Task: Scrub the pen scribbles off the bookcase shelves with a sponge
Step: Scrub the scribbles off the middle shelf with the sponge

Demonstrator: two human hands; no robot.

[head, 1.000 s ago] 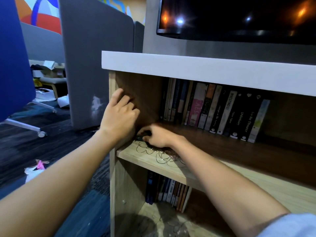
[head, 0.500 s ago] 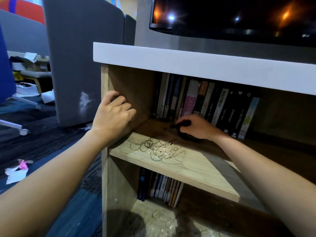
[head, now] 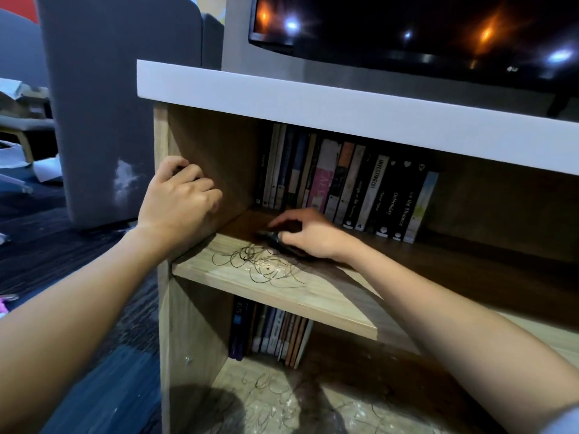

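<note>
Dark books point(head: 344, 183) stand far behind the right hand point(head: 310, 234), which now grips the sponge point(head: 274, 238) nearer the scribbles point(head: 257, 264); left hand point(head: 178, 203) curls on the bookcase point(head: 161, 145) edge.

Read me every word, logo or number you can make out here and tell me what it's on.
"INVESTING101": white book spine on the upper shelf.
"LG" logo, faint: TV bezel.
"Unbirthday", uncertain: black spine.
Other upper-shelf spines and the lower-shelf books: too blurred to read.
</note>
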